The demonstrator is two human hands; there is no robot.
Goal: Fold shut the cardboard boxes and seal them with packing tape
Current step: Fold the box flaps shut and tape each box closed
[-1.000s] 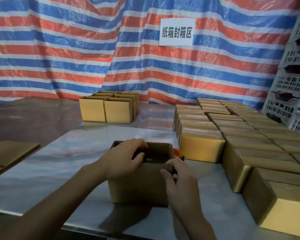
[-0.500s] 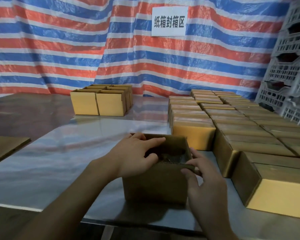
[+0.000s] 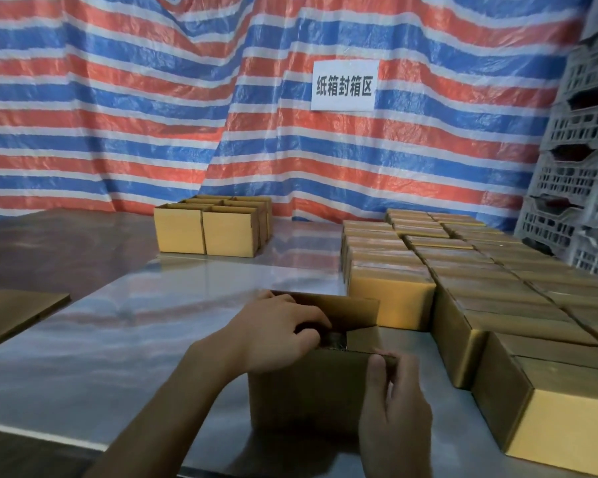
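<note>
Your left hand (image 3: 277, 334) curls its grip over a side flap of the box (image 3: 304, 398); your right hand (image 3: 394, 401) pinches the near edge. Press both side flaps flat before folding the long ones.

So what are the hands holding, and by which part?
The open cardboard box: left hand curls over its left top edge, right hand pinches the near rim.

Red-blue-white striped tarp (image 3: 152, 108), tan boxes (image 3: 204, 229)

Steel table (image 3: 135, 357), cardboard boxes (image 3: 390, 300), flattened cardboard (image 3: 14, 313)
</note>
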